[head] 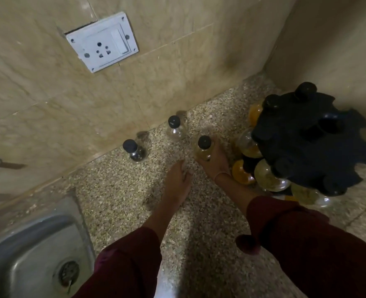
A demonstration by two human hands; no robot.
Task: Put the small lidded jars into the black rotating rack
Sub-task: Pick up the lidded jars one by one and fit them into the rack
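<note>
Black rotating rack [306, 138], partly filled, is shown at right; a lidded jar [204, 148] is held in the right hand [215, 162] beside it, the left hand [179, 179] resting empty; slotting is judged next, two jars [132, 150] remaining by the wall

rack [311, 138]: black, notched top, jars hung | loose jars: two upright by wall [134, 152] [175, 130], one [204, 149] held
</note>
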